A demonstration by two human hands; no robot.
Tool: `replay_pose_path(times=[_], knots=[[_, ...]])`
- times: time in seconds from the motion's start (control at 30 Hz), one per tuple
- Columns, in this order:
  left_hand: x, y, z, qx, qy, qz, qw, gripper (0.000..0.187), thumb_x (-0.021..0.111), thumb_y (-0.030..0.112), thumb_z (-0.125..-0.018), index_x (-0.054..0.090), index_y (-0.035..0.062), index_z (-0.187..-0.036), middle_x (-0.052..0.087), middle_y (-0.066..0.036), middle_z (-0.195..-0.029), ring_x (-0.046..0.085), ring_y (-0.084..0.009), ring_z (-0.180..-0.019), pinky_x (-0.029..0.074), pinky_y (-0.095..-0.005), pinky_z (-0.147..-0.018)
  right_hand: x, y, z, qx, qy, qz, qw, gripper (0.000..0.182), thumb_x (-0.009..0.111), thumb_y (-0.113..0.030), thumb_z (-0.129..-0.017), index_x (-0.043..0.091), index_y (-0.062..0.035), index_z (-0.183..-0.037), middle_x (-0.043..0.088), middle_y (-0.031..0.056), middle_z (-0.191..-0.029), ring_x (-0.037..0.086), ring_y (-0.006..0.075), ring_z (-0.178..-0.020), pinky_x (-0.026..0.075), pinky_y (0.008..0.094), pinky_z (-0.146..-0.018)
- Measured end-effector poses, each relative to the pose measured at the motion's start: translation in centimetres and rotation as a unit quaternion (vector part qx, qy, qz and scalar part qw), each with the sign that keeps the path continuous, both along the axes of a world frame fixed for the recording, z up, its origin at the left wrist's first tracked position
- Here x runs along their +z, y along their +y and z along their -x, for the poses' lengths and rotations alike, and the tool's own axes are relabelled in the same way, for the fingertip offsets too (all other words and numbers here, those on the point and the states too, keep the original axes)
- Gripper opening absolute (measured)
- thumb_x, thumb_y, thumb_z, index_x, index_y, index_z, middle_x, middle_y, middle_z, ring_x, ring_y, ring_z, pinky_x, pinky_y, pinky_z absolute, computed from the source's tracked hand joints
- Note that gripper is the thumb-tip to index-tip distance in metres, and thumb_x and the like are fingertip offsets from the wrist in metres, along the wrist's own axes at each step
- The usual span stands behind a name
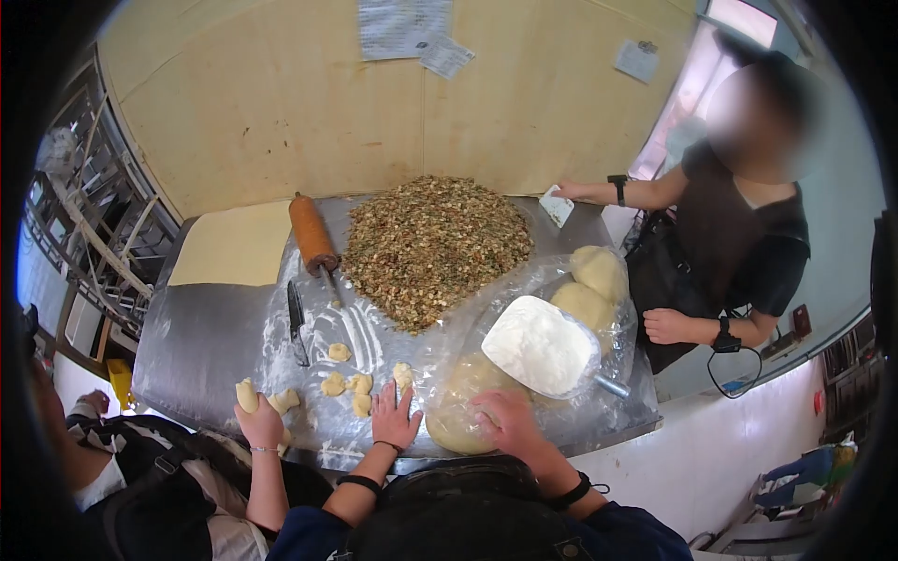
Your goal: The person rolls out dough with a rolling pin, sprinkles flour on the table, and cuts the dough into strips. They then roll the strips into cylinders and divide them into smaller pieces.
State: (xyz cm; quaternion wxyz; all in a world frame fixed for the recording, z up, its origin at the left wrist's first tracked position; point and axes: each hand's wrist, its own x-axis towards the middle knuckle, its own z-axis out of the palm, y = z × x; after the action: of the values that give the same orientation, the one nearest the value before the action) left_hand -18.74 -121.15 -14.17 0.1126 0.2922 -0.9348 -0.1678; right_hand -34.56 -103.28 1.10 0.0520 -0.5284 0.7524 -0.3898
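Observation:
My left hand (397, 418) lies flat on the metal table with its fingers spread, the fingertips at a small piece of dough (402, 375). Several more dough pieces (361, 384) sit just to its left on the floured surface. My right hand (510, 421) has bent fingers closed on a clear plastic sheet (449, 360) over a large lump of dough (458, 435). Beside that hand, a white scoop of flour (541, 346) with a metal handle rests on top of the plastic. More large dough lumps (599, 271) lie under the sheet farther back.
A big heap of chopped filling (435, 248) covers the back middle of the table (201, 337). Left of it are a rolling pin (311, 229), a knife (296, 323) and a flat dough sheet (229, 245). A co-worker's hand at left holds dough (247, 395); another person at right holds a scraper (557, 207).

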Motion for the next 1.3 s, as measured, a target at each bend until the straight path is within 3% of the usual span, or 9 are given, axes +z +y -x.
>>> replay_pose_path(times=[0.13, 0.2, 0.43, 0.8, 0.93, 1.03, 1.1, 1.23, 1.3], knots=[[0.3, 0.0, 0.0, 0.002, -0.002, -0.01, 1.0, 0.062, 0.057, 0.038, -0.077, 0.041, 0.013, -0.131, 0.027, -0.022, -0.14, 0.025, -0.0372, -0.13, 0.017, -0.052, -0.106, 0.8, 1.3, 2.1, 0.002, 0.063, 0.024, 0.998, 0.02, 0.06, -0.016, -0.075, 0.06, -0.0078, -0.093, 0.06, 0.0105, -0.094, 0.055, 0.0309, -0.09, 0.041, 0.0414, -0.081], [0.1, 0.0, 0.0, 0.002, -0.004, -0.002, 1.0, 0.058, 0.055, 0.04, -0.079, 0.043, 0.0163, -0.13, 0.028, -0.021, -0.14, 0.025, -0.0359, -0.131, 0.018, -0.0514, -0.106, 0.8, 2.1, 3.4, -0.067, 0.11, 0.019, 0.991, 0.02, 0.06, -0.015, -0.075, 0.06, -0.0069, -0.092, 0.06, 0.0114, -0.094, 0.055, 0.0315, -0.09, 0.042, 0.0415, -0.081], [0.2, 0.0, 0.1, 0.0, -0.002, -0.003, 1.0, 0.059, 0.055, 0.039, -0.078, 0.043, 0.0161, -0.13, 0.029, -0.022, -0.14, 0.025, -0.0359, -0.131, 0.018, -0.0514, -0.106, 2.7, 5.3, 6.3, -0.158, 0.079, 0.009, 0.984, 0.02, 0.06, -0.012, -0.068, 0.062, -0.0079, -0.088, 0.06, 0.0115, -0.091, 0.054, 0.0321, -0.088, 0.041, 0.0423, -0.08], [0.3, 0.0, 0.0, -0.005, 0.006, -0.004, 1.0, 0.058, 0.057, 0.037, -0.077, 0.044, 0.0097, -0.127, 0.029, -0.023, -0.139, 0.028, -0.0386, -0.128, 0.018, -0.0528, -0.105, 2.2, 8.5, 6.7, -0.257, 0.098, -0.03, 0.961, 0.011, 0.053, -0.013, -0.079, 0.056, -0.003, -0.078, 0.059, 0.013, -0.084, 0.053, 0.0337, -0.082, 0.039, 0.0433, -0.076], [-0.2, -0.2, -0.1, -0.008, 0.011, 0.0, 1.0, 0.058, 0.057, 0.037, -0.077, 0.044, 0.0099, -0.127, 0.03, -0.023, -0.138, 0.028, -0.0387, -0.128, 0.019, -0.0538, -0.105, 1.7, 10.5, 7.9, -0.307, 0.119, -0.073, 0.942, 0.013, 0.051, -0.014, -0.08, 0.056, -0.002, -0.077, 0.058, 0.0149, -0.082, 0.052, 0.0351, -0.08, 0.039, 0.0444, -0.074], [-0.2, -0.3, -0.1, -0.004, -0.01, -0.02, 1.0, 0.06, 0.053, 0.041, -0.08, 0.041, 0.016, -0.132, 0.027, -0.023, -0.14, 0.024, -0.0371, -0.131, 0.015, -0.0523, -0.107, 1.9, 12.1, 9.3, -0.343, 0.146, -0.121, 0.92, 0.014, 0.053, -0.015, -0.08, 0.055, -0.0016, -0.077, 0.057, 0.0165, -0.081, 0.052, 0.0353, -0.079, 0.039, 0.0442, -0.073], [0.0, -0.2, 0.0, -0.006, 0.01, -0.009, 1.0, 0.061, 0.057, 0.038, -0.077, 0.042, 0.0116, -0.13, 0.03, -0.024, -0.138, 0.028, -0.0385, -0.128, 0.019, -0.0541, -0.104, 2.5, 12.9, 10.0, -0.379, 0.105, -0.167, 0.904, 0.016, 0.057, -0.018, -0.079, 0.056, -0.003, -0.082, 0.058, 0.0163, -0.084, 0.053, 0.0352, -0.082, 0.041, 0.0433, -0.075], [0.2, -0.3, 0.0, -0.007, 0.011, -0.013, 1.0, 0.062, 0.057, 0.038, -0.077, 0.041, 0.0123, -0.131, 0.03, -0.024, -0.138, 0.027, -0.0385, -0.128, 0.018, -0.0538, -0.105, 2.3, 14.0, 11.1, -0.384, 0.112, -0.19, 0.897, 0.027, 0.063, -0.023, -0.075, 0.057, -0.0051, -0.094, 0.059, 0.0154, -0.091, 0.055, 0.0343, -0.088, 0.043, 0.0421, -0.079], [0.3, -0.3, 0.0, -0.004, 0.008, -0.033, 0.999, 0.06, 0.056, 0.038, -0.078, 0.041, 0.016, -0.132, 0.028, -0.023, -0.14, 0.026, -0.038, -0.129, 0.016, -0.0527, -0.106, 1.9, 14.6, 11.6, -0.369, 0.032, -0.336, 0.866, 0.041, 0.067, -0.027, -0.071, 0.056, -0.0065, -0.105, 0.059, 0.0146, -0.098, 0.056, 0.0329, -0.095, 0.044, 0.0417, -0.082]])
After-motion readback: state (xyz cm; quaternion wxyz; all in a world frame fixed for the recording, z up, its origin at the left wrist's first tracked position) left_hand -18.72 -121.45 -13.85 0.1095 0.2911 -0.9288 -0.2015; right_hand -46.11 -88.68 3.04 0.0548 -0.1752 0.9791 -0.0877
